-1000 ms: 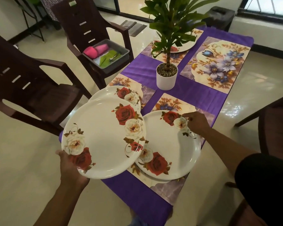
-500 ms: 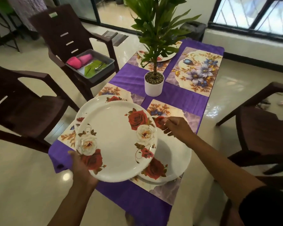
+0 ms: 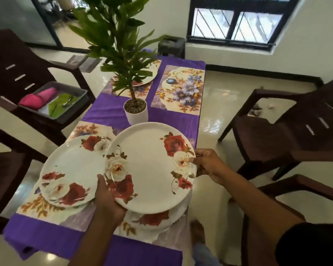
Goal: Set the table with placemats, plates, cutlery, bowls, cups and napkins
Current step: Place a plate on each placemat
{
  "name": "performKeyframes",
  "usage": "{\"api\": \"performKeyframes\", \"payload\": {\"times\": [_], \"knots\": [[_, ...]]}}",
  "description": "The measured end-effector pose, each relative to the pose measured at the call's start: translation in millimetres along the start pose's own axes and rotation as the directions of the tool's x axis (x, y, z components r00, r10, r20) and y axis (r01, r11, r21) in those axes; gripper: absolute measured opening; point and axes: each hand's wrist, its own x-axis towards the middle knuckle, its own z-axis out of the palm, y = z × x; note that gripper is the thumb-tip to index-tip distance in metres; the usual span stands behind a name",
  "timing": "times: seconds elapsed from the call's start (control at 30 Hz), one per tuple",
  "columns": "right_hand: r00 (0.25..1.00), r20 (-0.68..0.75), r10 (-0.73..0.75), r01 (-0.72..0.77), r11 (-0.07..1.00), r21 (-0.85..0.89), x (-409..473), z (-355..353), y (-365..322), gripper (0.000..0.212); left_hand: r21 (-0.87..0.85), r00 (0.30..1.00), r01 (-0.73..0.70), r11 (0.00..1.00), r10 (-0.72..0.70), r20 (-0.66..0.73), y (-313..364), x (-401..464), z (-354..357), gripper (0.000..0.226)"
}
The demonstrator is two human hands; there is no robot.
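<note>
— Both hands are on the last plate (image 3: 150, 167) now; a second ago only the left hand (image 3: 106, 196) carried it while the right hand (image 3: 206, 166) was letting go of the near-right plate (image 3: 158, 219).

— How are they gripping?

— Left fingers curl under the near rim, thumb on top. Right fingers pinch the far-right rim. It's held up above that near-right plate, off the table (image 3: 108, 110).

— So what's left?

— Near-left plate (image 3: 71, 169) lies on its mat, another plate (image 3: 148, 73) sits at the far left behind the potted plant (image 3: 135, 112). Only the blue-flowered placemat (image 3: 178, 89) at the far right is bare, so I'd guess this one goes there. Cups and napkins are still in the grey tray (image 3: 73, 110) on the chair (image 3: 17, 60).
</note>
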Motion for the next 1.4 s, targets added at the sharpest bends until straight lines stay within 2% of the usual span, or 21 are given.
{"api": "performKeyframes", "payload": {"times": [0.07, 0.23, 0.33, 0.4, 0.53, 0.77, 0.93, 1.03, 1.13, 1.23, 1.33, 1.4], "knots": [[1.000, -0.013, 0.010, -0.010, 1.000, -0.001, 4.4, -5.7, 2.6, 0.018, -0.011, 1.000, 0.022, 1.000, -0.022, 0.011, 2.8, 1.7, 7.5, 0.078], [0.997, 0.011, 0.078, -0.078, 0.997, 0.016, 58.8, -67.7, 6.4, 0.023, 0.086, 0.996, 0.053, 0.995, -0.059, 0.066, -28.6, 43.0, 65.2, 0.081], [0.995, -0.003, 0.096, -0.096, 0.995, 0.010, 87.2, -109.9, 0.8, 0.021, 0.081, 0.994, 0.093, 0.992, -0.097, 0.049, -47.5, 67.9, 101.5, 0.067], [0.994, -0.034, 0.103, -0.102, 0.995, 0.013, 99.7, -136.4, -3.9, 0.020, 0.148, 0.995, 0.095, 0.984, -0.097, 0.005, -58.3, 79.1, 120.5, 0.054], [0.992, -0.068, 0.103, -0.103, 0.995, -0.002, 125.6, -179.5, -26.4, 0.022, 0.339, 0.992, -0.031, 0.940, 0.071, -0.106, -79.6, 87.1, 142.7, 0.032], [0.983, -0.178, 0.052, -0.045, 0.998, 0.047, 156.7, -194.7, -71.9, 0.022, 0.540, 0.996, -0.030, 0.841, 0.073, -0.059, -67.5, 87.4, 165.2, 0.025], [0.960, -0.276, 0.043, -0.007, 0.991, 0.130, 171.7, -190.2, -94.1, 0.020, 0.612, 0.987, -0.129, 0.780, 0.162, 0.002, -67.2, 85.9, 184.7, 0.027], [0.941, -0.333, 0.066, -0.017, 0.989, 0.147, 187.8, -191.5, -103.4, 0.018, 0.743, 0.978, -0.164, 0.649, 0.205, 0.038, -70.0, 96.6, 197.5, 0.025], [0.927, -0.368, 0.072, -0.014, 0.987, 0.158, 210.9, -196.8, -114.0, 0.015, 0.804, 0.976, -0.178, 0.567, 0.204, 0.072, -64.0, 114.1, 221.0, 0.040], [0.935, -0.344, 0.089, -0.041, 0.988, 0.146, 250.7, -211.4, -118.7, 0.014, 0.802, 0.970, -0.189, 0.567, 0.237, 0.060, -63.1, 152.4, 251.4, 0.058], [0.947, -0.304, 0.099, -0.058, 0.989, 0.138, 302.2, -230.6, -129.7, 0.012, 0.787, 0.958, -0.184, 0.589, 0.286, 0.009, -55.3, 203.0, 291.7, 0.066], [0.954, -0.283, 0.098, -0.064, 0.990, 0.128, 337.8, -245.4, -141.1, 0.012, 0.823, 0.953, -0.176, 0.540, 0.301, 0.006, -53.4, 231.1, 319.0, 0.069]]}}
